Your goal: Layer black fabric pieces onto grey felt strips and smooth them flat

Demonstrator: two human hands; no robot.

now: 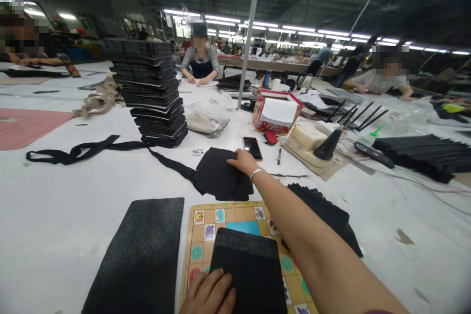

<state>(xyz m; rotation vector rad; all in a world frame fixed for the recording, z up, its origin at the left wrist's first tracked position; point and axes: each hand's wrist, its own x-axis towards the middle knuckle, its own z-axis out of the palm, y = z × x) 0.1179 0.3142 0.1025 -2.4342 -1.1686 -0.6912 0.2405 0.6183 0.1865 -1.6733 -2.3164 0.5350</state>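
My left hand [211,294] lies on a black fabric panel [250,265] with its fingers stretched out. Under that panel is a yellow game board [189,245] with animal pictures. My right hand [246,161] reaches forward over a small pile of black fabric pieces [217,171]. Its fingers are pinched at the top piece; the fingertips are partly hidden. Left of the board lies a larger black panel [140,255]. A fanned stack of black pieces [324,213] lies partly behind my right forearm.
A tall stack of black panels [154,93] stands at the back left, with a black strap [84,149] before it. A phone [252,148], a pen [279,156], a red box [275,110] and a glue pot with a black cone [327,146] stand beyond. A co-worker [200,61] sits opposite.
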